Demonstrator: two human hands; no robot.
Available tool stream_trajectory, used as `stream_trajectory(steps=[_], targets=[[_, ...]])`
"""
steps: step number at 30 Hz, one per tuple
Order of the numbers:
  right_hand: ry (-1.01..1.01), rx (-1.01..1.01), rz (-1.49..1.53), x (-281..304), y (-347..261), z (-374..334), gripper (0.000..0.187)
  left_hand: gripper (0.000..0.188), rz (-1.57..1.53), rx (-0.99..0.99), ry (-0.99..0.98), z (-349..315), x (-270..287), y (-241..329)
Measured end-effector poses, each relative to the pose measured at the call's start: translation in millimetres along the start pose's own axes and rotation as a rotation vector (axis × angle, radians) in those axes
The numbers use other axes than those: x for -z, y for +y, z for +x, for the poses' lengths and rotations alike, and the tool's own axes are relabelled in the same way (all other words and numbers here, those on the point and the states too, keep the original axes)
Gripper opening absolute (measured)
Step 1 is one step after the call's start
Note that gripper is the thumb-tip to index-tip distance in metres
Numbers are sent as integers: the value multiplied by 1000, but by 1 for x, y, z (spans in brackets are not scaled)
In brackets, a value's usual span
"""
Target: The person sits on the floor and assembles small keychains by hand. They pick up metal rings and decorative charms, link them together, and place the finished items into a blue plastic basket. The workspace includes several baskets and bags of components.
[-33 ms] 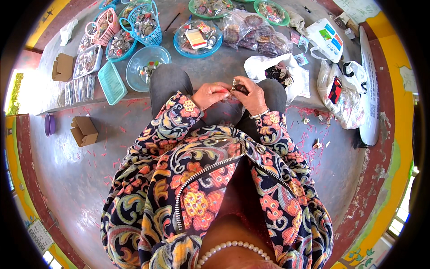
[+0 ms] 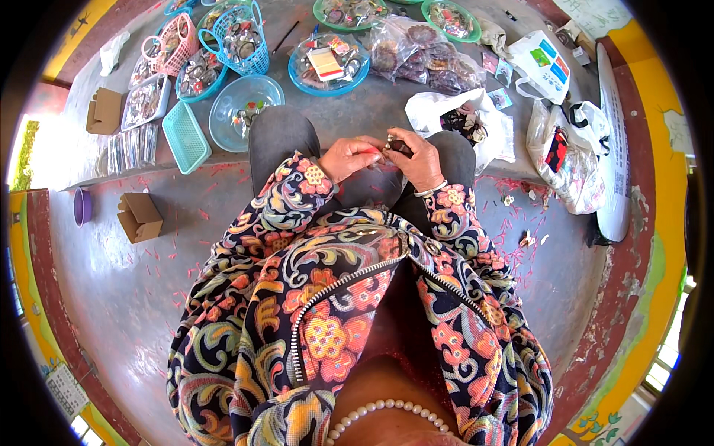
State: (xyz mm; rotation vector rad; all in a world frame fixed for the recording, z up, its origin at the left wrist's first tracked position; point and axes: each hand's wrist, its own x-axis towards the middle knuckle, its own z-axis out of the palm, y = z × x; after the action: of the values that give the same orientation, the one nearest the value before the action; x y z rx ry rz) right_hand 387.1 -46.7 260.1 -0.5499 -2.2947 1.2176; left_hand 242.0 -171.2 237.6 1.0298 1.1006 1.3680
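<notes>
Rightward of the translucent blue basin [image 2: 230, 104], 2 hands meet: the left hand [image 2: 344, 160] has its fingers pinched on a small red piece [image 2: 372, 151], the right hand [image 2: 422, 163] grasps a dark brown item [image 2: 401, 147], details unclear. Left of that basin lies a teal tray [image 2: 187, 136]; well right of it, an open white bag [image 2: 497, 137] holds dark pieces [image 2: 462, 125].

Pinching red piece [image 2: 371, 151] in left hand [image 2: 343, 158], dark item [image 2: 400, 148] in right hand [image 2: 424, 162], with blue bowl [image 2: 226, 119] farther left.
</notes>
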Motion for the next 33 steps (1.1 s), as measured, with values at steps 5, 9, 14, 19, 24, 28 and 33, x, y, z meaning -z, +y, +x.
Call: stream_trajectory(steps=[5,9,14,19,24,28,33], targets=[[-64,-48,-18,4,-6,2,30,18,65,-62,-45,1,5,-12],[-98,-56,11,3,-1,0,27,18,177,-75,-57,2,5,-14],[-61,29,-19,-3,5,-1,26,19,206,-90,-15,3,4,-13],[-60,21,-43,0,0,-1,21,22,41,109,36,1,2,-8],[-33,-152,97,4,13,0,22,22,-17,175,93,1,3,-8],[-53,-292,485,12,11,1,25,21,123,281,202,5,7,-20],[-194,-301,574,13,0,2,28,22,242,372,203,6,3,-21]])
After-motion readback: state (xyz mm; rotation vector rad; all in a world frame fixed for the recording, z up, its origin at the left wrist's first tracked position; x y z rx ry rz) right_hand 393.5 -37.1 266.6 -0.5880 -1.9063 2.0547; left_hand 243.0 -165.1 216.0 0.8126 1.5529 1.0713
